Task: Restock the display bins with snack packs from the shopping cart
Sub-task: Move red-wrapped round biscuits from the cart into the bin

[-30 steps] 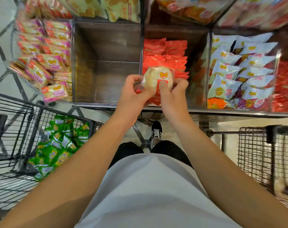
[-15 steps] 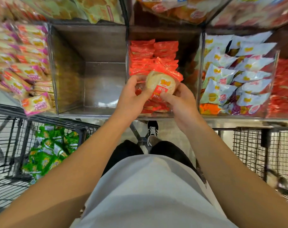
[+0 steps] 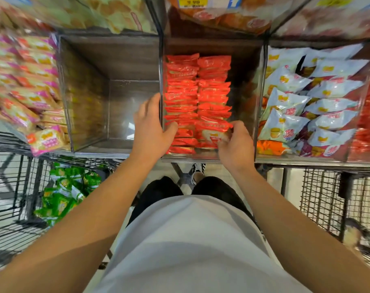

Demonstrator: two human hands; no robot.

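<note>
Right hand (image 3: 236, 144) pinches soft, light red-labelled clear snack pack (image 3: 213, 136) by its edge | left hand (image 3: 151, 125) relaxed, steadying clear acrylic bin (image 3: 161, 81) wall.

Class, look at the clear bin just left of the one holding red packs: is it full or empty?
Empty. The clear bin shows only its bare floor and back wall, with no packs inside, while the red packs fill its neighbour.
</note>
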